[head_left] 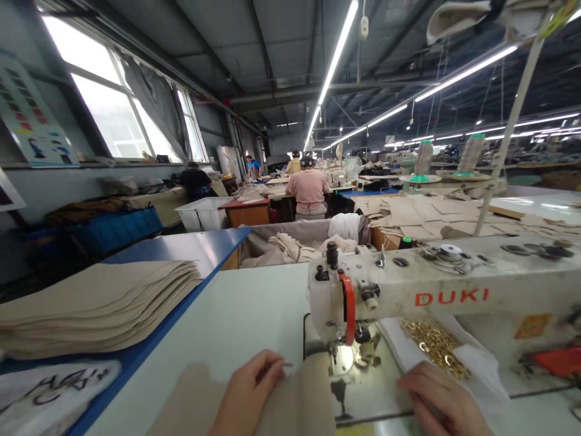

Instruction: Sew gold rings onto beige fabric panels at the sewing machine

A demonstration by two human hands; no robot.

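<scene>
My left hand [252,390] is closed in a pinch just left of the sewing machine's needle area, with a small thin dark tip poking out past the fingers; I cannot make out what it is. Beside and under that hand, a beige fabric piece [302,396] lies at the white sewing machine [390,290], its far end near the lit presser foot. My right hand [438,396], slightly blurred, is right of the needle, fingers curled together and tips hidden. Just beyond it, a heap of gold metal rings [436,345] lies on white wrapping [485,369] beneath the machine arm.
A stack of beige fabric panels [104,297] lies on the blue-edged table at left, near a white printed bag [54,387]. Behind the machine stands a cloth-lined bin [258,242] of fabric pieces. A thread stand pole [512,121] rises at right. A person in pink [307,188] sits ahead.
</scene>
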